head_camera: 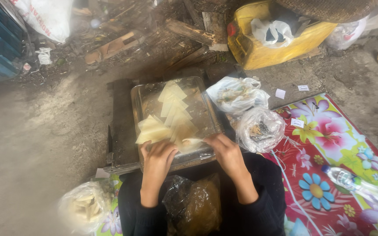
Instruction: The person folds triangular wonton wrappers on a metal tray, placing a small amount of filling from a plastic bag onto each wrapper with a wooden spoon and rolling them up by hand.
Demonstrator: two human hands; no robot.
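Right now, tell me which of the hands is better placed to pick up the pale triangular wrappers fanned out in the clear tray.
Left, probably. The left hand rests right below the pale triangular wrappers in the clear tray; the right hand sits at the tray's other corner.

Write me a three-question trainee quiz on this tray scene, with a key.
1. True or false: both the left hand and the right hand are at the near edge of the metal tray.
2. What lies in the tray? A) pale flat wrappers B) red berries C) coins
3. What lies on the flowered mat at the person's right?

Key
1. True; both hands rest at the near rim, the fingers curled over a pale piece there.
2. A; the wrappers overlap in a row with a small stack beside it.
3. A clear plastic bottle, lying on its side.
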